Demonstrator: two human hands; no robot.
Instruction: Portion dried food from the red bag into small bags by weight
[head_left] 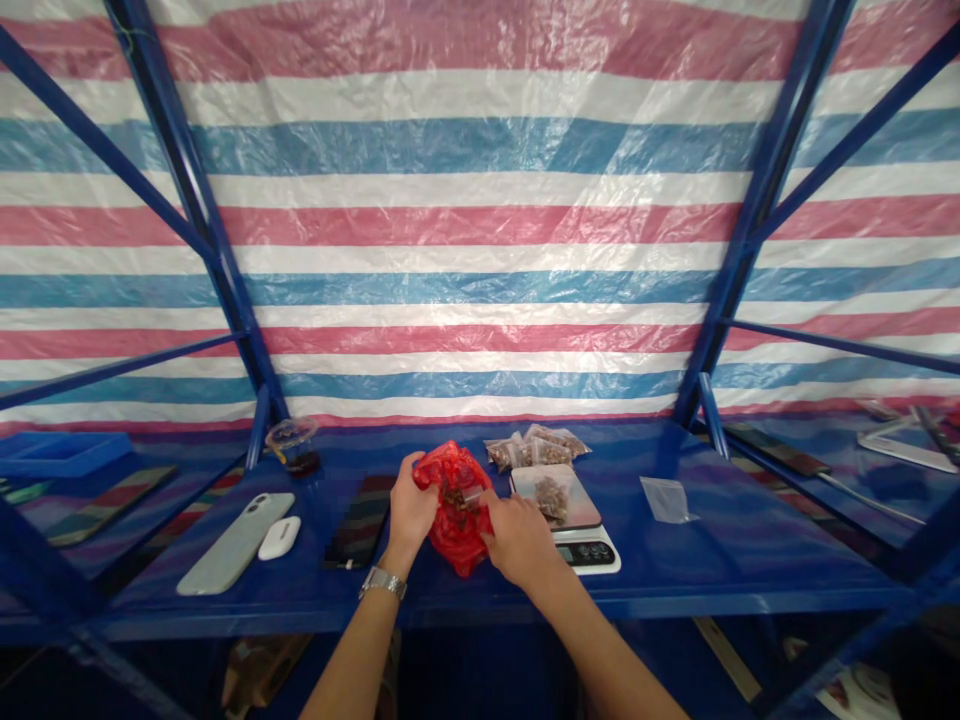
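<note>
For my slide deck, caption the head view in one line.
Left hand holding and right hand touching an open red plastic bag beside a white scale.

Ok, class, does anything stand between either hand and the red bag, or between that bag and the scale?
Nothing visible separates the left hand or the right hand from the red bag; both touch it. Between bag and scale, the right hand is in the way.
</note>
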